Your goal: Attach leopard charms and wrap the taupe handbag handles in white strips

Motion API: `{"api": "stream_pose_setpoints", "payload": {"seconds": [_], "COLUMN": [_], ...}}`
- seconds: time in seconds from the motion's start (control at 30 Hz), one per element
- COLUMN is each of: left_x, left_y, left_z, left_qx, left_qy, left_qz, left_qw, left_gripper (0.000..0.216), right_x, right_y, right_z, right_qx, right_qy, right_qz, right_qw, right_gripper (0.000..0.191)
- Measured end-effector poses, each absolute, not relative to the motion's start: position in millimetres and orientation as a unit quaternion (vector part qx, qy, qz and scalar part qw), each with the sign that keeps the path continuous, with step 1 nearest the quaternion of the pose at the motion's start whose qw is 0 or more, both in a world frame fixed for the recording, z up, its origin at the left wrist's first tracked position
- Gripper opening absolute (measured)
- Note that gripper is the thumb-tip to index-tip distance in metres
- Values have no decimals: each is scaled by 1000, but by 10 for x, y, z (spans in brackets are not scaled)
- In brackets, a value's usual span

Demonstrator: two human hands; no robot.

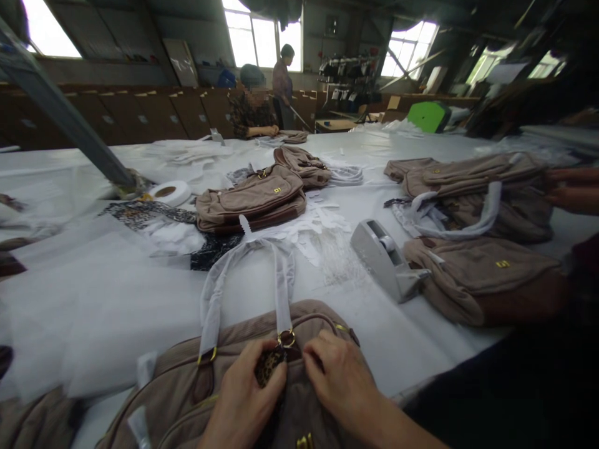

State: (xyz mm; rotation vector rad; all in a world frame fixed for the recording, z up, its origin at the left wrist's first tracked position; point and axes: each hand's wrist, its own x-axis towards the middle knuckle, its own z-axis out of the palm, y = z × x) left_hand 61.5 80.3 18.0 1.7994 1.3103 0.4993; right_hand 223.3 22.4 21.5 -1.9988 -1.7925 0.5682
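A brown handbag [178, 374] with gold fittings lies right in front of me, its handles [213, 305] wrapped in white. At the foot of one handle is a gold ring [286, 338]. My left hand [246, 390] is closed on a dark leopard-print cloth [269, 365] just below that ring. To the right of the ring, my right hand [344, 374] rests against the bag with its fingertips pinched together. What those fingertips hold, if anything, is hidden.
More brown bags [253, 196] lie mid-table and at right [486, 268]. A grey tape dispenser [386, 259], white paper sheets [70, 299] and a white roll [171, 192] share the table [346, 153]. A co-worker's hand [573, 187] reaches in from the right; two people are beyond.
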Motion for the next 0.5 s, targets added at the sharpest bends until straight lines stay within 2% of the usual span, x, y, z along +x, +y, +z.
{"api": "stream_pose_setpoints", "payload": {"seconds": [0.1,0.2,0.27,0.4,0.5], "left_x": [589,576,568,537,508], "left_y": [853,853,814,709,664], "left_z": [221,203,159,30,-62], "left_qx": [701,700,717,792,842], "left_qy": [516,519,520,478,450], "left_qz": [176,183,202,230,221], "left_qw": [460,454,420,303,202], "left_gripper": [21,27,29,16,19], "right_x": [2229,2225,2218,2204,2203], "right_y": [243,258,266,277,282], "right_z": [220,221,212,184,167], "right_qx": [-711,-709,-710,-710,-710], "right_qy": [-640,-642,-641,-642,-640], "right_qz": [208,213,215,220,223], "right_qw": [204,199,195,190,191], "right_gripper": [16,15,15,15,16]}}
